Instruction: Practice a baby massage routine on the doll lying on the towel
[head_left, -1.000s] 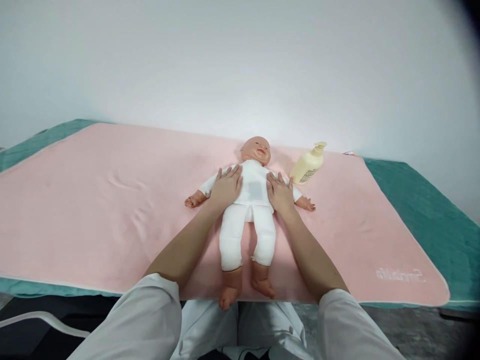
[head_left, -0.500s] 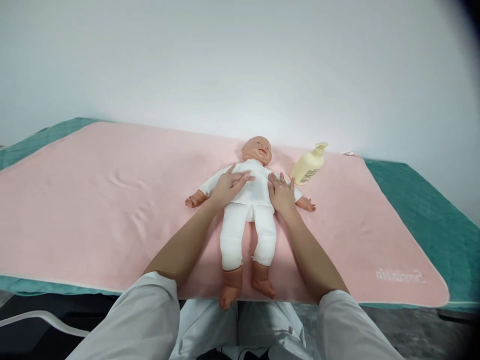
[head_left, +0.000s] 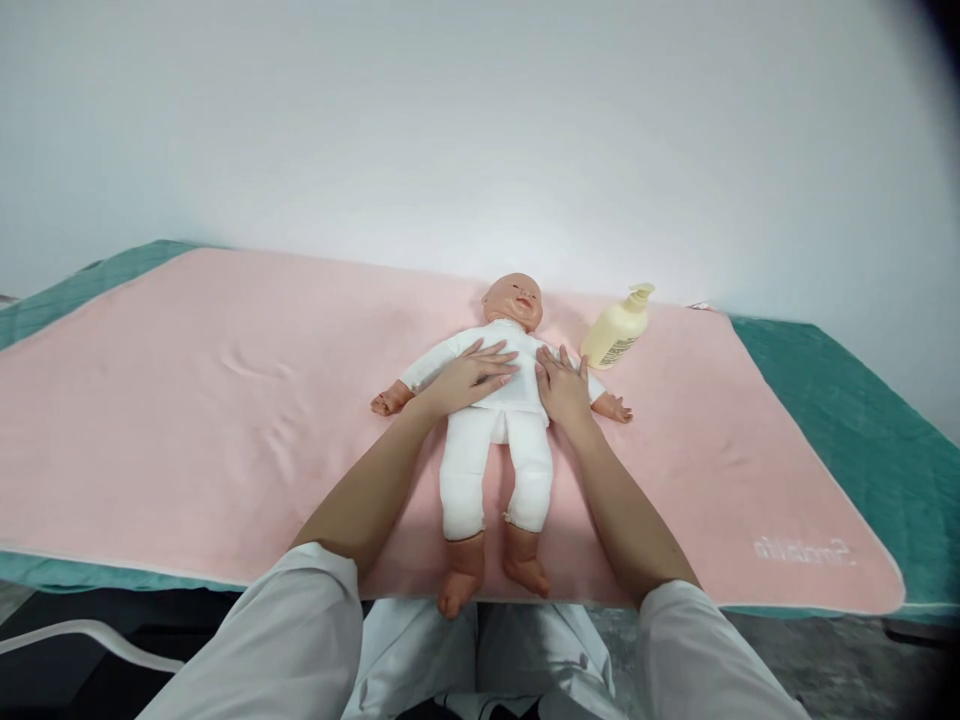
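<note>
Green cloth [head_left: 862, 420]: is showing well out to both sides of the doll [head_left: 511, 402].
Mat [head_left: 247, 430]: is lying directly under the doll.
Doll: is lying face up on the mat, its feet pointing toward the person.
Bottle [head_left: 616, 331]: is standing near the doll's arm, on the right hand's side.
Left hand [head_left: 471, 380]: is lying flat across the doll's chest, grasping nothing.
Right hand [head_left: 562, 385]: is resting at the doll's chest and arm, grip released.
</note>
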